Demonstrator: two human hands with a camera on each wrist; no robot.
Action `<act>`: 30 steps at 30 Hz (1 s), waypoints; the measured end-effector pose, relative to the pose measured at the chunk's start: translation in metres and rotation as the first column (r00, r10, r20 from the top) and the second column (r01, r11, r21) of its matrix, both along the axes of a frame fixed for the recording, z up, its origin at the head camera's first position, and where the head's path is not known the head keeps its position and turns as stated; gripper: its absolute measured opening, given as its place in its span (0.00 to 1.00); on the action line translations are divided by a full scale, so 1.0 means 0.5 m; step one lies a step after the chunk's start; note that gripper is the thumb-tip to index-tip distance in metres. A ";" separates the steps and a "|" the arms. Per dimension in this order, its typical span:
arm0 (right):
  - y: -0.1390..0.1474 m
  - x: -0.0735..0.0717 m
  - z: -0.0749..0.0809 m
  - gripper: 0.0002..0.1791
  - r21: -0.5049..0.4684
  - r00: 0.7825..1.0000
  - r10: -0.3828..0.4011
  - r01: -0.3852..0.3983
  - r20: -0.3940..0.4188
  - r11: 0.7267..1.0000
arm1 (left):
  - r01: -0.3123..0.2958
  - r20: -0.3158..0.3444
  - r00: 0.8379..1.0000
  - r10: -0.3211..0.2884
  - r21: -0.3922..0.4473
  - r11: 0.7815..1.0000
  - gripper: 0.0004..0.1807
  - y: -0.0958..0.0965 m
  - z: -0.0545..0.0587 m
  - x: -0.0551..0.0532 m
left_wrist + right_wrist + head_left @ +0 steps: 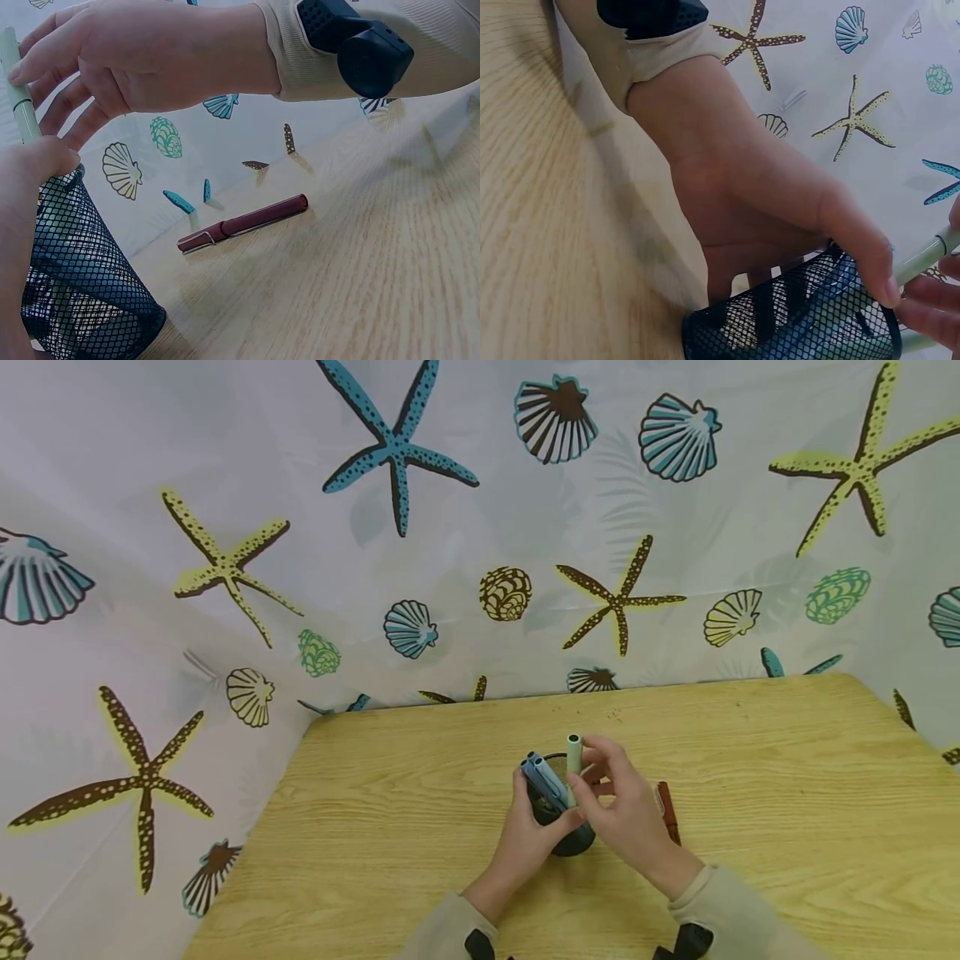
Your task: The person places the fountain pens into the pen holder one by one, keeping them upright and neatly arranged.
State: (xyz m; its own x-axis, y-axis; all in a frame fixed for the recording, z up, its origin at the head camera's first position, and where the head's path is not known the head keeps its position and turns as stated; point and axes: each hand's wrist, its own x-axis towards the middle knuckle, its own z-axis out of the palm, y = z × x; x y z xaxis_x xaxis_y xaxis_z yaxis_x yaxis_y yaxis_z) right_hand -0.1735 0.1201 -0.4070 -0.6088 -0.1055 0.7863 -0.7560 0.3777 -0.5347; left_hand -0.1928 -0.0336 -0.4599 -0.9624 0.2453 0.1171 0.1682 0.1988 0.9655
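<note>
My left hand (pixel 517 843) holds a black mesh pen cup (pixel 574 844), with the thumb across its near side and the fingers round the far side. Several blue pens (pixel 546 783) lean in the cup toward the left. Between thumb and fingers, my right hand (pixel 626 814) pinches a pale green pen (pixel 574 756) upright at the cup's mouth. The lower end of this pen is down at the rim, behind the left thumb in the left wrist view. Through the mesh (pixel 802 315), more pale green shows inside the cup in the right wrist view.
A dark red pen (pixel 244 223) with a metal clip lies on the wooden table (pixel 787 827), just right of the right hand. Behind the table hangs a pale cloth (pixel 465 527) printed with starfish and shells; it also runs down the left side.
</note>
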 end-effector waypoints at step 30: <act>0.014 0.006 -0.016 0.30 0.032 1.000 0.009 -0.008 -0.007 0.999 | 0.056 -0.058 0.997 -0.053 0.059 0.997 0.43 0.002 0.031 0.012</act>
